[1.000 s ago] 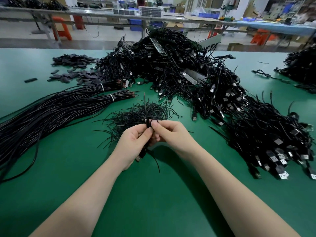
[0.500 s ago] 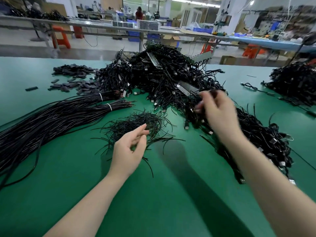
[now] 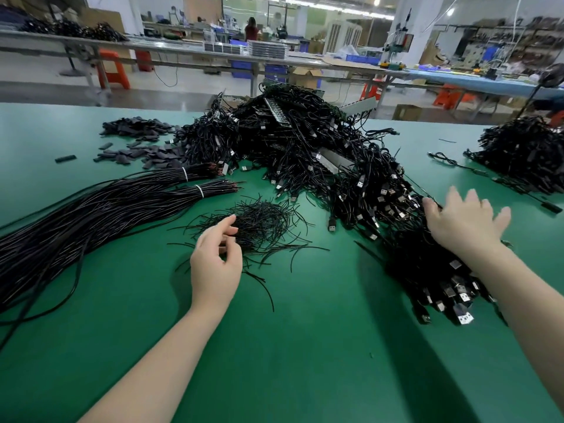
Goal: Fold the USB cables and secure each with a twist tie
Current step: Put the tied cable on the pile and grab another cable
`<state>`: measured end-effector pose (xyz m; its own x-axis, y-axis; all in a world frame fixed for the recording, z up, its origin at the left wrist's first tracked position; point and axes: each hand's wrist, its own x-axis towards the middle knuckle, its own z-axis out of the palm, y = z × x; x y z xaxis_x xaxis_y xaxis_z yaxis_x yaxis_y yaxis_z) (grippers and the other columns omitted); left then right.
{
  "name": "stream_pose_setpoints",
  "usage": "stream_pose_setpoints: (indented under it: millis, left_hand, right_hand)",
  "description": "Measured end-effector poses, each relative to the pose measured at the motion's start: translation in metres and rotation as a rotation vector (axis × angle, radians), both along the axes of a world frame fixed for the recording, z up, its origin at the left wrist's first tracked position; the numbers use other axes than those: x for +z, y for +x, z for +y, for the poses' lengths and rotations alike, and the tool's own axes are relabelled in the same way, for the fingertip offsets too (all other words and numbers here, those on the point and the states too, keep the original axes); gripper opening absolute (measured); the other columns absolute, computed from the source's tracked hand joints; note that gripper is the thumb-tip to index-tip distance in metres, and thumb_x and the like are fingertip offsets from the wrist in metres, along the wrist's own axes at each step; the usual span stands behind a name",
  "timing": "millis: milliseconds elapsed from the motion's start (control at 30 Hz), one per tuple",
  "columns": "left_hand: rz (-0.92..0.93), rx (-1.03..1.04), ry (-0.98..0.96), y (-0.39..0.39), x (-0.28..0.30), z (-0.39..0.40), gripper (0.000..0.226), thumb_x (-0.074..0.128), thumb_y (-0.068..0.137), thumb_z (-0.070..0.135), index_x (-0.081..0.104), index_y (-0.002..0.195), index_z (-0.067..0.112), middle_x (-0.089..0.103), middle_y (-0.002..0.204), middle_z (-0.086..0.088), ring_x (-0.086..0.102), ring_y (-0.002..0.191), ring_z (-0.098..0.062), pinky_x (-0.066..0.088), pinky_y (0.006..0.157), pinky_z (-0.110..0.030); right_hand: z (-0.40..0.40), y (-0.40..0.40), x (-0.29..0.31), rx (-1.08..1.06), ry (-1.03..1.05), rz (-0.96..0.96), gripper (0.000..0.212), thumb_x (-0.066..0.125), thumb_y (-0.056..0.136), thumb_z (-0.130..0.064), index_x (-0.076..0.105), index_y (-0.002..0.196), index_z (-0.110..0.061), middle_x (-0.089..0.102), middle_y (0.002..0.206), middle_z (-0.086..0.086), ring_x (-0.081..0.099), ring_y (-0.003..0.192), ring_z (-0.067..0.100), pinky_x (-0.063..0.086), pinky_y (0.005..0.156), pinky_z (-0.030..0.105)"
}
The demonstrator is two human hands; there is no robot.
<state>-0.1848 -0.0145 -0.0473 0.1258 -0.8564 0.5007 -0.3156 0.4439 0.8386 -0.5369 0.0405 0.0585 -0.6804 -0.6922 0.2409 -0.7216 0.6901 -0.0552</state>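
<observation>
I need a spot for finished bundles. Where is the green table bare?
Bare: the near table between both forearms, and the far-left corner before the scattered black sleeves. Crowded: USB cable heap centre-right, twist ties mid-table, long wire bundles left.

Single head cam, wide-angle, looks fwd + down over a green table (image 3: 305,346) from the person's own seat. Close range: both forearms enter from the bottom edge, left hand (image 3: 215,264) at frame centre-left, right hand (image 3: 464,225) at centre-right. USB cable heap (image 3: 305,154) fills upper centre. Workshop benches across the top, w/ barrel distortion at the edges. No 2nd view, so no overlap.
</observation>
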Motion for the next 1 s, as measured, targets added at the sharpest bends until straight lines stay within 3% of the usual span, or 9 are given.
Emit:
stream_pose_setpoints:
  millis: [133,233,300,367,433,533,667,800,1000]
  left_hand:
    - [0.143,0.122,0.078,0.008,0.012,-0.01,0.045,0.05,0.092,0.004,0.055,0.129,0.028,0.054,0.109,0.018,0.056,0.088,0.0,0.048,0.079,-0.022]
    - [0.109,0.188,0.266,0.02,0.03,-0.044,0.049,0.051,0.09,0.009,0.048,0.136,0.026,0.05,0.126,0.005,0.053,0.088,-0.004,0.051,0.082,-0.033]
    - [-0.177,0.203,0.323,0.035,0.041,-0.072,0.053,0.052,0.091,0.01,0.044,0.142,0.019,0.042,0.141,-0.008,0.051,0.086,-0.008,0.05,0.081,-0.034]
    - [-0.554,0.244,0.333,0.06,0.047,-0.099,0.053,0.05,0.093,0.013,0.041,0.145,0.016,0.038,0.147,-0.015,0.054,0.107,-0.023,0.046,0.091,-0.041]
    - [-0.924,0.327,0.341,0.095,0.049,-0.12,0.052,0.05,0.094,0.016,0.04,0.145,0.014,0.039,0.149,-0.013,0.045,0.126,-0.036,0.043,0.1,-0.046]
    - [-1.241,0.477,0.342,0.147,0.049,-0.14,0.037,0.05,0.095,0.022,0.056,0.131,0.017,0.054,0.135,-0.011,0.051,0.12,-0.035,0.046,0.092,-0.041]
    - [-1.185,0.43,0.409,0.174,0.047,-0.146,0.021,0.055,0.098,0.03,0.072,0.109,0.024,0.068,0.111,-0.01,0.062,0.101,-0.033,0.046,0.07,-0.033]
    - [-1.213,0.415,0.254,0.178,0.049,-0.147,0.023,0.052,0.1,0.027,0.069,0.103,0.012,0.066,0.1,-0.016,0.061,0.087,-0.037,0.046,0.064,-0.036]
    - [-0.547,0.583,0.18,0.174,0.072,-0.147,0.029,0.034,0.102,0.026,0.05,0.114,0.005,0.059,0.108,-0.027,0.055,0.093,-0.043,0.04,0.076,-0.048]
  right_hand:
    - [-0.008,0.082,-0.012,0.409,-0.297,0.011,0.054,0.041,0.098,-0.046,0.043,0.141,-0.015,0.05,0.142,0.009,0.047,0.129,0.025,0.024,0.111,0.054]
    - [-0.015,0.151,-0.048,0.65,-0.319,-0.183,0.051,0.05,0.095,-0.041,0.047,0.138,-0.014,0.057,0.131,0.006,0.052,0.118,0.022,0.039,0.104,0.041]
    - [-0.018,0.185,-0.072,0.699,-0.319,-0.407,0.05,0.049,0.097,-0.039,0.044,0.14,-0.014,0.051,0.135,0.005,0.044,0.124,0.019,0.033,0.106,0.034]
    - [-0.022,0.205,-0.091,0.692,-0.374,-0.546,0.047,0.047,0.099,-0.036,0.044,0.14,-0.013,0.049,0.135,0.004,0.039,0.128,0.017,0.029,0.106,0.028]
    - [-0.023,0.212,-0.103,0.661,-0.413,-0.561,0.044,0.046,0.1,-0.035,0.047,0.138,-0.012,0.049,0.132,0.003,0.038,0.127,0.017,0.028,0.103,0.024]
    - [-0.025,0.21,-0.111,0.601,-0.464,-0.572,0.04,0.044,0.1,-0.037,0.051,0.132,-0.012,0.053,0.129,0.002,0.038,0.125,0.015,0.027,0.096,0.019]
    - [-0.027,0.209,-0.114,0.594,-0.448,-0.564,0.039,0.043,0.101,-0.037,0.053,0.129,-0.012,0.054,0.127,0.002,0.039,0.123,0.016,0.029,0.096,0.022]
    - [-0.027,0.21,-0.115,0.608,-0.439,-0.552,0.039,0.044,0.101,-0.037,0.053,0.129,-0.012,0.055,0.125,0.001,0.04,0.122,0.016,0.031,0.1,0.025]
    - [-0.027,0.207,-0.113,0.58,-0.506,-0.615,0.029,0.044,0.101,-0.034,0.059,0.116,-0.014,0.059,0.11,-0.003,0.048,0.112,0.016,0.036,0.09,0.025]
